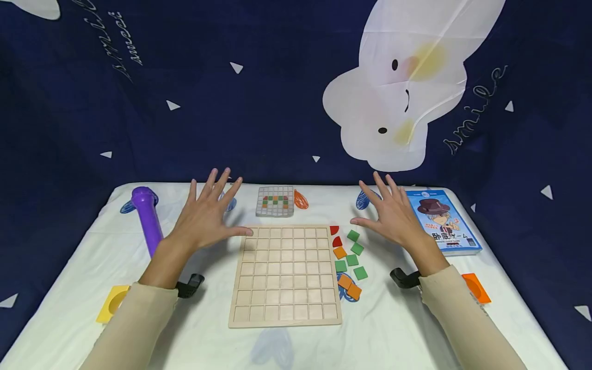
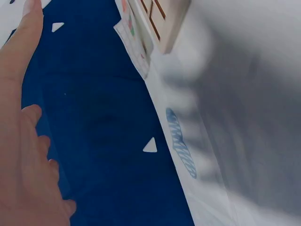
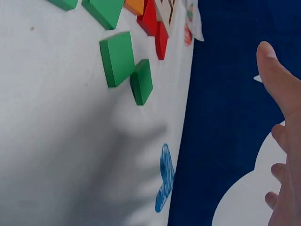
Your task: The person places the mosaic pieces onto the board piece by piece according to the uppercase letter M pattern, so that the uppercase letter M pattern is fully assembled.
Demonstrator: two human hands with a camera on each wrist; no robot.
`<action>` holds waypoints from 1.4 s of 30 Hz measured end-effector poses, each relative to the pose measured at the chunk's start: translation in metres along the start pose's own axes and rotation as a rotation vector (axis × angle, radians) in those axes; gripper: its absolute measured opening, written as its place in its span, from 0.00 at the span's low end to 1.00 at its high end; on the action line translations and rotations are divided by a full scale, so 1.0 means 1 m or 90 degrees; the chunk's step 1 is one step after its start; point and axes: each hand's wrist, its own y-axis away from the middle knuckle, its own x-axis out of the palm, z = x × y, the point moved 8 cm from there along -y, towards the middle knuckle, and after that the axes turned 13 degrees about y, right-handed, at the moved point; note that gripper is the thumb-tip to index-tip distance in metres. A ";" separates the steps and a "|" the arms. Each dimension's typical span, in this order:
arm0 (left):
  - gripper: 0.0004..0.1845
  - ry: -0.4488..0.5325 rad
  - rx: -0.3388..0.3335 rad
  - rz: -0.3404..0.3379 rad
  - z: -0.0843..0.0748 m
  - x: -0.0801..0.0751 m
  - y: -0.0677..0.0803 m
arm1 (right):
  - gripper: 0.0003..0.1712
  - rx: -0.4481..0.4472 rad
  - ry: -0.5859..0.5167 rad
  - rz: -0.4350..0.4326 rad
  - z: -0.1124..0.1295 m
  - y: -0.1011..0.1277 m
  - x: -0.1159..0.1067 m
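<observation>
Overhead, both hands [image 1: 203, 218] spread; backdrop [image 1: 277, 103] reads "smile", "sweet".

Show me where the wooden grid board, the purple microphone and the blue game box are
wooden grid board [image 1: 285, 275]: head view, middle of its empty squares.
purple microphone [image 1: 149, 218]: head view, on its handle.
blue game box [image 1: 441, 221]: head view, on the cover picture.

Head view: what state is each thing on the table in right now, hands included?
Left hand: open, fingers spread, holding nothing.
Right hand: open, fingers spread, holding nothing.
Wooden grid board: flat, every square bare.
Coloured tiles: loose, scattered right of the board.
Pattern card: flat behind the board.
Blue box: lying flat, closed.
Purple cylinder: lying on its side.
</observation>
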 end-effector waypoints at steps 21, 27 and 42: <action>0.72 0.179 0.022 0.197 -0.017 0.049 0.050 | 0.32 -0.087 -0.296 0.105 0.039 -0.003 0.033; 0.73 0.204 0.020 0.237 -0.018 0.061 0.062 | 0.25 -0.107 -0.324 0.126 0.049 -0.003 0.045; 0.68 0.230 0.022 0.287 -0.023 0.067 0.073 | 0.18 -0.144 -0.313 0.144 0.060 -0.002 0.056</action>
